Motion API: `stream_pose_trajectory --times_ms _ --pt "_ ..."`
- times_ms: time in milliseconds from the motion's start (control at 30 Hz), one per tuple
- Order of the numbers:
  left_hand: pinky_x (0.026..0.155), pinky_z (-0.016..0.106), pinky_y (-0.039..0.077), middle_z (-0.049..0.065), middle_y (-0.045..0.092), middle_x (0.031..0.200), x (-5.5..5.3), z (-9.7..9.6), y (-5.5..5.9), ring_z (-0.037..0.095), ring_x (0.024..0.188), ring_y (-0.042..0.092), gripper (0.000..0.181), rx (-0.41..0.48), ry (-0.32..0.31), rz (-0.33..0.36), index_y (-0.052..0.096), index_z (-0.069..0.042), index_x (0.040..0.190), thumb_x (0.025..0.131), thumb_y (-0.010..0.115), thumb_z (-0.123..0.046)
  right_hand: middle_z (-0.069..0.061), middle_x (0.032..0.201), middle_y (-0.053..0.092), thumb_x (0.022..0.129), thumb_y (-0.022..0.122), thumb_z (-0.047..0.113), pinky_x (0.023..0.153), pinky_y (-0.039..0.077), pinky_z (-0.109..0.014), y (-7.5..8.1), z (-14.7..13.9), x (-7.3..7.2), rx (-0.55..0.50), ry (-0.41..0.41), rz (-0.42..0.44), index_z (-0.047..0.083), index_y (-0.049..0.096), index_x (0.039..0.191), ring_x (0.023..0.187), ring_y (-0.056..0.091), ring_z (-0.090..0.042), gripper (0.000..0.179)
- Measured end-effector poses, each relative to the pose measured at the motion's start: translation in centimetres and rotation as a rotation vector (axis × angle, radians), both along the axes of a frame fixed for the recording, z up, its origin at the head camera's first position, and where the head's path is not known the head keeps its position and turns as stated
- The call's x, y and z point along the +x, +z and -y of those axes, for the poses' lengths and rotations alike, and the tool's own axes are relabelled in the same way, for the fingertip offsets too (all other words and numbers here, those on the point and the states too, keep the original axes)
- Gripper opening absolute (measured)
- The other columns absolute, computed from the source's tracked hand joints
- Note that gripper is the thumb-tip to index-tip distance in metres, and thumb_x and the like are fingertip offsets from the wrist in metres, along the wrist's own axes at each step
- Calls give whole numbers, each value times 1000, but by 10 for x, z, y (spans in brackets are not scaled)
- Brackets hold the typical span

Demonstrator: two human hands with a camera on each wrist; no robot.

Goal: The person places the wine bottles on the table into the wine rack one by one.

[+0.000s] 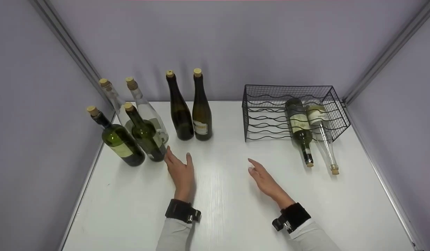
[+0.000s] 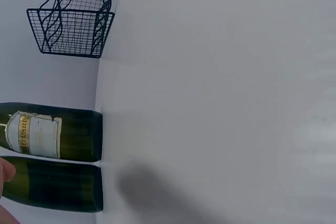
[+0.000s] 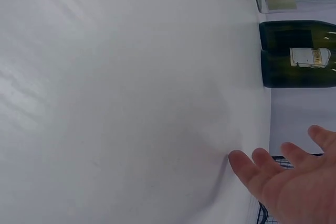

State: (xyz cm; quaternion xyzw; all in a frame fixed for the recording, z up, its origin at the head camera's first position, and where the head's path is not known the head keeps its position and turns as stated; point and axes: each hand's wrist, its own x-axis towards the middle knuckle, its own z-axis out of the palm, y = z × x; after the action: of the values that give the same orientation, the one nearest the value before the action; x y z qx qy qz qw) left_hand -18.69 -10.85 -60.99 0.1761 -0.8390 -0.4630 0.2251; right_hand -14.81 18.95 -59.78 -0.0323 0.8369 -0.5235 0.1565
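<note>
My left hand (image 1: 181, 172) is at the right side of a short green wine bottle (image 1: 145, 134), its fingertips right by the bottle's base and the thumb apart. Beside that bottle stands another green wine bottle (image 1: 122, 143) with a pale label, and two clear bottles (image 1: 150, 113) rise behind. All have corks. My right hand (image 1: 267, 181) is over the middle of the table with nothing in it; in the right wrist view its fingers (image 3: 244, 167) are spread and relaxed.
Two tall dark bottles (image 1: 201, 115) stand corked by the back wall. A black wire rack (image 1: 263, 137) at the back right holds a green wine bottle (image 1: 300, 127) and a clear bottle (image 1: 324, 139), necks forward. Walls close the white table (image 1: 221, 216) at back and sides.
</note>
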Motion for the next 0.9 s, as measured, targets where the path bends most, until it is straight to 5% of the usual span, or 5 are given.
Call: stream_pose_trajectory --times_ms 367,900 --pt "103 53 33 23 17 150 -10 14 12 44 126 38 89 1 93 -11 13 -4 156 91 69 -29 -13 159 25 107 37 41 113 24 -54 4 7 1 22 4 -52 14 30 155 140 31 -36 56" --pt "112 51 24 27 12 152 -22 39 16 41 140 21 98 13 228 -87 5 -5 156 88 73 -27 -12 159 24 106 33 46 113 24 -55 10 22 -1 -30 63 -42 16 29 155 141 30 -35 58"
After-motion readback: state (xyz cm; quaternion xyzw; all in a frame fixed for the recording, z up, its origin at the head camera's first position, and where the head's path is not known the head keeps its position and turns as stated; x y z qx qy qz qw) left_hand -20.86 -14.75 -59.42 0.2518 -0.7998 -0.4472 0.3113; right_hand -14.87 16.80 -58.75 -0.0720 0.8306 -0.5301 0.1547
